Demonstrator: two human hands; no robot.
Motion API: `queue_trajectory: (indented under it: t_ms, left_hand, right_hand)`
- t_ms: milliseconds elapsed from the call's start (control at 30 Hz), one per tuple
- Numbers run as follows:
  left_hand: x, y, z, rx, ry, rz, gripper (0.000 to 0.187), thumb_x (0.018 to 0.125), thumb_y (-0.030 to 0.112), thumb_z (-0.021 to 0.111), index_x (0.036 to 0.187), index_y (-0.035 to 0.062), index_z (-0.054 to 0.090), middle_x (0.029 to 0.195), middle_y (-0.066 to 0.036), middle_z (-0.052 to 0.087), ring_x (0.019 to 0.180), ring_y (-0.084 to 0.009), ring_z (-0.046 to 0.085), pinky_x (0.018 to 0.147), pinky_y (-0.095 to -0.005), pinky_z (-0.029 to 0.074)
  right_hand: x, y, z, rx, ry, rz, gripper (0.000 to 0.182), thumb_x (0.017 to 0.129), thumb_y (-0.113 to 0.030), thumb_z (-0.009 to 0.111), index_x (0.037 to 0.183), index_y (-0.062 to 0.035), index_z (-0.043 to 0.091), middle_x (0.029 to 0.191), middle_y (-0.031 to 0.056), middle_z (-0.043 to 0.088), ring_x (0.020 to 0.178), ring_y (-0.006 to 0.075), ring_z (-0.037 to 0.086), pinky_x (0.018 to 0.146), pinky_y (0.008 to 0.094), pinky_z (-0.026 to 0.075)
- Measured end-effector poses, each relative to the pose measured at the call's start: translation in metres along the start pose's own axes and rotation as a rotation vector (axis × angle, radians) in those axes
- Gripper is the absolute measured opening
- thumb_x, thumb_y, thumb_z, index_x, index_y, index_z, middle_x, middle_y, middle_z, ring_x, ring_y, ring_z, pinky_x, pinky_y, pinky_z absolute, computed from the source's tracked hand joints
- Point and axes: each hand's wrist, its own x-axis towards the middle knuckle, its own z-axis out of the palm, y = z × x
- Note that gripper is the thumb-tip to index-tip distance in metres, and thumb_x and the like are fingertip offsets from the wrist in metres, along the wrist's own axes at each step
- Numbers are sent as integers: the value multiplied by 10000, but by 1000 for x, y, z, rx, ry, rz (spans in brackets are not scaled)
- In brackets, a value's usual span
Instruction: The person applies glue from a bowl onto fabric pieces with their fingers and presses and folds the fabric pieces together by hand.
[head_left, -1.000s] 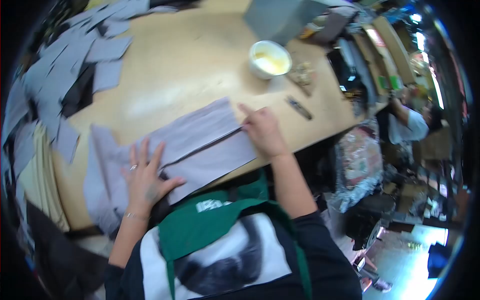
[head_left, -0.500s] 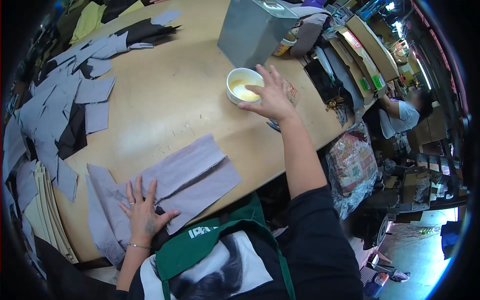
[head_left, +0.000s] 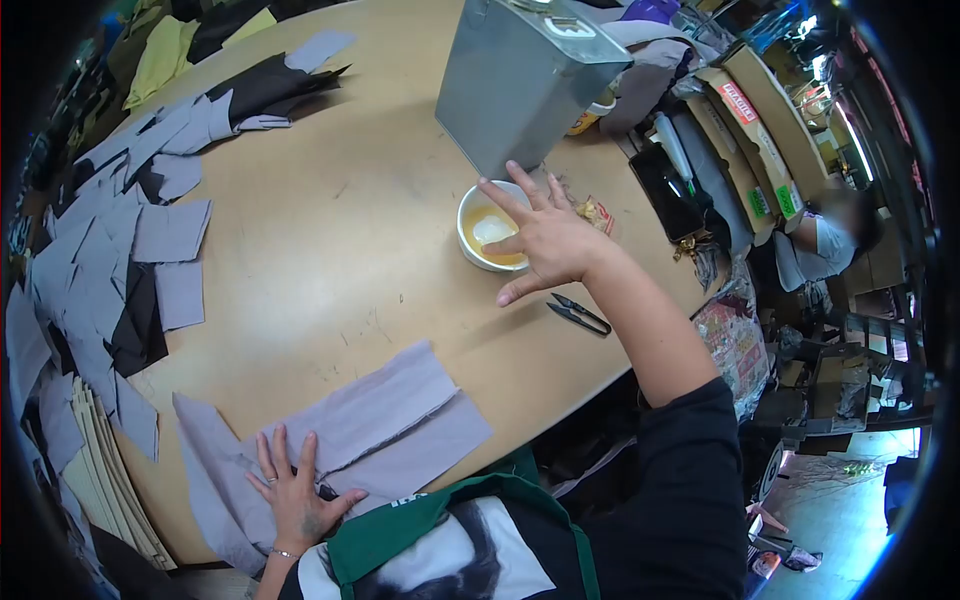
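Observation:
My left hand [head_left: 298, 500] lies flat with spread fingers on a folded piece of lilac-grey fabric [head_left: 385, 405] near the table's front edge. A seam or raw edge runs along this fabric. My right hand [head_left: 555, 240] is over a white bowl [head_left: 464, 240] of yellowish paste or liquid with a paler patch in the middle. One finger points down into the bowl, seemingly at the paste; the other fingers are spread above and beside the rim. Black thread snips [head_left: 580, 314] rest on the table below my right wrist.
A tall grey metal can [head_left: 520, 85] stands behind the bowl. Fabric pieces [head_left: 90, 250] pile up at the left, above a stack of cream strips [head_left: 110, 480]. A phone [head_left: 665, 195] and cardboard boxes [head_left: 750, 130] sit at the right. Another person [head_left: 820, 245] is farther off.
The view has shifted, so table things appear lower. My right hand has moved slightly relative to the bowl, fingers more spread, and the snips show more fully. My left hand stays on the fabric.

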Motion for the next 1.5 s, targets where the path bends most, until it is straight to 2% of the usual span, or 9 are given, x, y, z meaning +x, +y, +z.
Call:
queue_trajectory:
  t_ms: [433,533,733,833,1000,1167,1267,1333,1500]
  left_hand:
    - [-4,-16,19,70,87,57,1019,539,752,650,1348,180,409,1466,-195,184,1360,-424,69,912,-742,23]
    - [-3,-14,18,51,70,35,1002,541,751,648,1334,180,427,1466,-192,187,1360,-423,73,914,-741,24]
    - [-1,-9,12,1,77,24,966,551,733,655,1318,183,449,1470,-171,194,1363,-410,74,909,-749,37]
    - [-1,-5,6,-19,58,20,963,554,722,660,1326,190,442,1473,-157,194,1366,-399,72,905,-754,52]
    - [-1,-2,4,-32,104,36,954,552,705,668,1333,210,436,1472,-138,202,1366,-393,75,908,-755,72]
    - [2,-7,12,-63,176,106,925,570,654,683,1342,214,425,1468,-134,208,1347,-413,124,903,-751,145]
    - [-1,-1,5,-25,177,98,889,595,647,673,1346,243,420,1483,-125,186,1352,-417,109,896,-763,147]
    - [0,-5,4,-38,208,178,827,622,630,665,1332,277,431,1488,-115,171,1358,-412,101,902,-773,144]
    - [6,-18,8,-102,196,212,829,609,621,680,1329,293,432,1485,-117,189,1359,-414,120,883,-782,163]
  right_hand:
    - [1,7,0,-83,15,-19,774,584,-762,572,826,-39,704,1510,51,120,1387,316,-63,1057,634,75]
    - [3,-5,-15,-110,-160,59,791,575,-759,585,832,-19,694,1511,64,107,1386,322,-75,1058,631,76]
    - [-4,-4,-16,88,39,157,750,524,-743,650,755,-30,664,1486,152,178,1378,393,-32,1053,634,68]
    - [-15,3,-30,250,167,243,720,502,-719,691,765,-50,656,1470,176,215,1376,410,-15,1050,635,76]
    - [-24,-6,-28,80,27,349,677,515,-679,715,792,-63,666,1463,174,231,1380,394,1,1037,650,112]
    - [-52,-35,-36,-236,400,421,481,645,-433,754,932,-63,644,1405,167,334,1354,400,137,1035,595,203]
    - [-48,-98,-16,-40,692,58,347,679,-242,761,933,-66,605,1294,152,457,1241,389,342,1002,459,307]
    - [-39,-174,3,417,608,-94,320,669,-134,752,948,-71,607,1240,144,503,1193,347,415,993,417,325]
    - [-11,-281,58,831,433,-202,286,655,-87,714,920,-83,607,1032,104,542,1012,312,488,876,402,401]
